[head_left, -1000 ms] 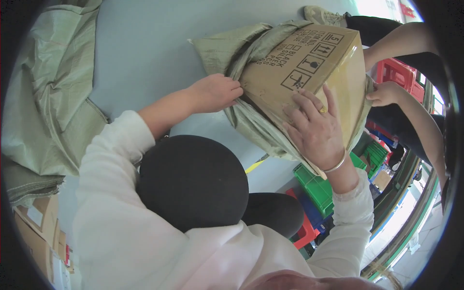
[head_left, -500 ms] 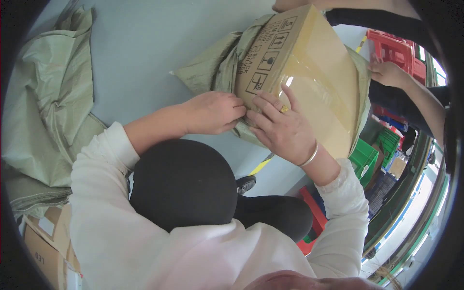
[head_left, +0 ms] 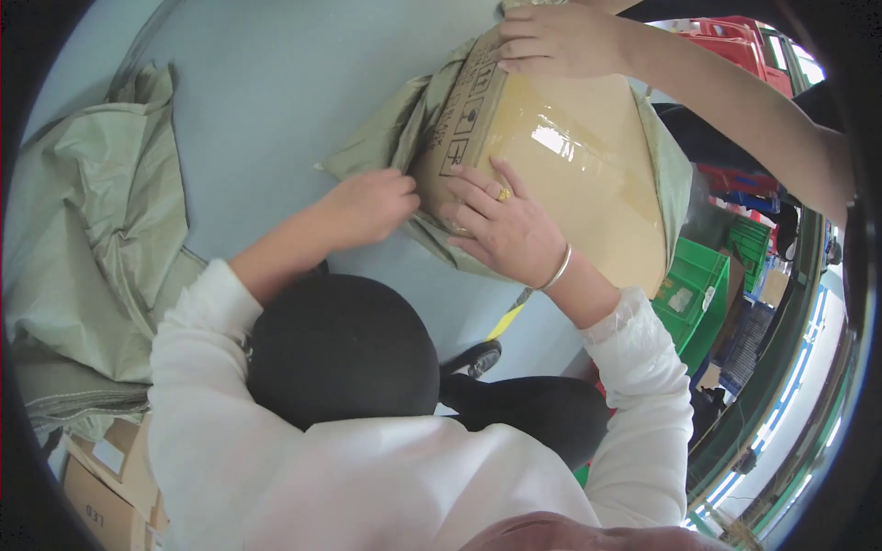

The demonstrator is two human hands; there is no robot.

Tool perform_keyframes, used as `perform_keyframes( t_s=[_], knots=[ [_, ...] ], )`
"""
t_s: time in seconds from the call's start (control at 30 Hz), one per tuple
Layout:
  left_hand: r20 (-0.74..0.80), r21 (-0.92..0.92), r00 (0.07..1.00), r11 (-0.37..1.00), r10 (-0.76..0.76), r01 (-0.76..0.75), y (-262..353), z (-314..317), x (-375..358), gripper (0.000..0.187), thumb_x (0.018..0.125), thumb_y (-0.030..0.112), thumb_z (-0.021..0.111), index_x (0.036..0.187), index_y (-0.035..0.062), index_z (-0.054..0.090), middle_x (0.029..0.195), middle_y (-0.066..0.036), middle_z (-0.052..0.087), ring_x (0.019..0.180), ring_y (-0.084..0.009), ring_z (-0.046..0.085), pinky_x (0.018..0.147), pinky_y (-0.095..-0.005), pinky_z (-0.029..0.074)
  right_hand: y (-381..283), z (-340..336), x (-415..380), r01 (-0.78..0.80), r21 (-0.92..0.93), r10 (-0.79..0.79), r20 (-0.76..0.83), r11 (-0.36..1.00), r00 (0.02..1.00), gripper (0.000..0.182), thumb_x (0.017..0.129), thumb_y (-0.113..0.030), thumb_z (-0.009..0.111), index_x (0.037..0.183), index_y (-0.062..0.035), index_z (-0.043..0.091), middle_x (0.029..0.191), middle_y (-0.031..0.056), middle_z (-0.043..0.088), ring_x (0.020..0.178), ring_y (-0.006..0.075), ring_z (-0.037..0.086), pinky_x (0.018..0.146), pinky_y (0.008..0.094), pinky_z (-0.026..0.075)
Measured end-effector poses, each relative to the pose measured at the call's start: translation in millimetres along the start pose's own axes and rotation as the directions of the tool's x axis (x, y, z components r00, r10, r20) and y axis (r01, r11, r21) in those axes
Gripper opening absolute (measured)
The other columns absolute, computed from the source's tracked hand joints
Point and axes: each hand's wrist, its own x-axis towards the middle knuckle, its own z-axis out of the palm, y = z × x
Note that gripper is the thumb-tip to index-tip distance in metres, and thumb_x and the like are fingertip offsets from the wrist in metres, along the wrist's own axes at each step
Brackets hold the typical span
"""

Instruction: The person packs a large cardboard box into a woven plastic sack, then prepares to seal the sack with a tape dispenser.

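Observation:
A taped cardboard box (head_left: 588,156) with printed symbols sits tilted in a grey-green woven sack (head_left: 675,174), which is bunched around its sides. My left hand (head_left: 372,207) is closed in a pinch on the sack's edge by the box's near left corner. My right hand (head_left: 505,220), with a ring and a bracelet, lies with fingers spread on the box near that same corner. Another person's hand (head_left: 556,39) rests on the far end of the box.
Grey-green sacks (head_left: 96,230) lie crumpled on the left, above a cardboard carton (head_left: 101,500). Green crates (head_left: 684,294) and red plastic items (head_left: 726,46) stand at the right. My knees are below the box.
The box and sack have shifted slightly left and tipped, showing more of the taped face. Both my hands moved left with them. The other person's hand has come onto the box.

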Motion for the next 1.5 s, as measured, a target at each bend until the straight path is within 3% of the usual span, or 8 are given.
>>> perform_keyframes(
  t_s=[0.6, 0.7, 0.77, 0.87, 1.1, 1.17, 1.33, 1.5],
  knots=[
    [-0.071, -0.187, 0.987, 0.970, 0.147, -0.158, 25.4, -40.6, 15.5, 0.021, 0.080, 0.009, 0.051, 0.061, 0.0070, 0.041, 0.061, -0.005, 0.040, 0.057, -0.0216, 0.039, 0.055, -0.0319, 0.035, 18.6, -13.5, -105.5, -0.206, 0.171, 0.225, -0.103, 0.964, 0.969, 0.036, 0.092, -0.030, 0.041, 0.115, -0.0031, 0.047, 0.129, 0.0217, 0.038, 0.121, 0.0354, 0.037, 0.096, 0.0471, 0.028],
    [-0.020, -0.249, 0.987, 0.955, 0.162, -0.162, 27.6, -56.5, 17.1, 0.033, 0.086, 0.020, 0.053, 0.059, 0.0063, 0.038, 0.056, -0.006, 0.034, 0.054, -0.0230, 0.036, 0.051, -0.0322, 0.031, 53.6, 5.0, -187.8, -0.668, 0.145, 0.682, -0.224, 0.730, 0.697, 0.038, 0.091, -0.017, 0.042, 0.127, -0.0068, 0.039, 0.136, 0.0177, 0.032, 0.126, 0.0312, 0.030, 0.103, 0.0424, 0.018],
    [-0.081, -0.260, 0.984, 0.950, 0.159, -0.174, 31.4, -56.9, 20.3, 0.039, 0.085, 0.015, 0.056, 0.054, 0.0063, 0.033, 0.052, -0.005, 0.028, 0.049, -0.0212, 0.029, 0.047, -0.0315, 0.025, 76.8, 31.7, -265.2, -0.908, 0.213, 0.905, -0.318, 0.360, 0.284, 0.046, 0.087, -0.028, 0.050, 0.125, -0.0051, 0.041, 0.129, 0.0185, 0.039, 0.123, 0.0315, 0.034, 0.104, 0.0398, 0.022],
    [-0.161, -0.247, 0.975, 0.951, 0.151, -0.188, 32.9, -53.5, 33.9, 0.046, 0.082, 0.007, 0.060, 0.052, 0.0069, 0.026, 0.050, -0.003, 0.021, 0.047, -0.0189, 0.021, 0.045, -0.0298, 0.018, 74.1, 38.7, -311.5, -0.922, 0.383, 0.981, -0.191, 0.058, -0.018, 0.066, 0.080, -0.040, 0.059, 0.129, -0.0027, 0.034, 0.131, 0.0167, 0.038, 0.123, 0.0280, 0.034, 0.103, 0.0371, 0.025],
    [-0.086, -0.127, 0.983, 0.977, 0.159, -0.169, 47.1, -60.2, 38.5, 0.050, 0.080, 0.005, 0.063, 0.050, 0.0084, 0.023, 0.048, -0.001, 0.020, 0.044, -0.0164, 0.020, 0.042, -0.0290, 0.018, 80.0, 39.1, -325.4, -0.795, 0.575, 0.924, -0.163, -0.195, -0.345, 0.079, 0.078, -0.044, 0.059, 0.133, 0.0004, 0.023, 0.134, 0.0209, 0.033, 0.122, 0.0333, 0.034, 0.102, 0.0400, 0.028],
    [-0.120, -0.063, 0.989, 0.994, 0.082, -0.090, 47.8, -63.8, 35.8, 0.044, 0.084, 0.014, 0.059, 0.051, 0.0099, 0.030, 0.048, -0.002, 0.026, 0.045, -0.0178, 0.026, 0.044, -0.0315, 0.021, 80.7, 42.9, -333.0, -0.730, 0.610, 0.907, -0.042, -0.308, -0.418, 0.058, 0.080, -0.055, 0.046, 0.110, -0.0061, 0.044, 0.118, 0.0193, 0.048, 0.108, 0.0339, 0.045, 0.091, 0.0368, 0.032],
    [-0.403, -0.191, 0.835, 0.927, -0.374, 0.323, 25.1, -80.5, 45.8, 0.014, 0.088, 0.018, 0.051, 0.082, 0.0062, 0.053, 0.078, -0.005, 0.053, 0.073, -0.0184, 0.048, 0.071, -0.0293, 0.038, 95.3, 76.5, -357.0, -0.820, 0.565, 0.944, -0.211, -0.093, -0.252, 0.042, 0.085, -0.046, 0.042, 0.087, -0.0093, 0.063, 0.091, 0.0153, 0.061, 0.085, 0.0273, 0.055, 0.073, 0.0333, 0.037],
    [0.207, -0.703, 0.497, 0.225, -0.842, 0.675, -32.7, -69.6, 82.9, 0.079, 0.078, 0.057, 0.052, 0.132, 0.0031, 0.032, 0.132, -0.008, 0.037, 0.121, -0.0176, 0.037, 0.101, -0.0298, 0.028, 107.9, 87.8, -358.9, -0.666, 0.734, 0.901, -0.191, -0.133, -0.390, 0.029, 0.086, -0.028, 0.039, 0.086, -0.0051, 0.058, 0.088, 0.0154, 0.061, 0.080, 0.0281, 0.051, 0.075, 0.0343, 0.036]
  ],
)
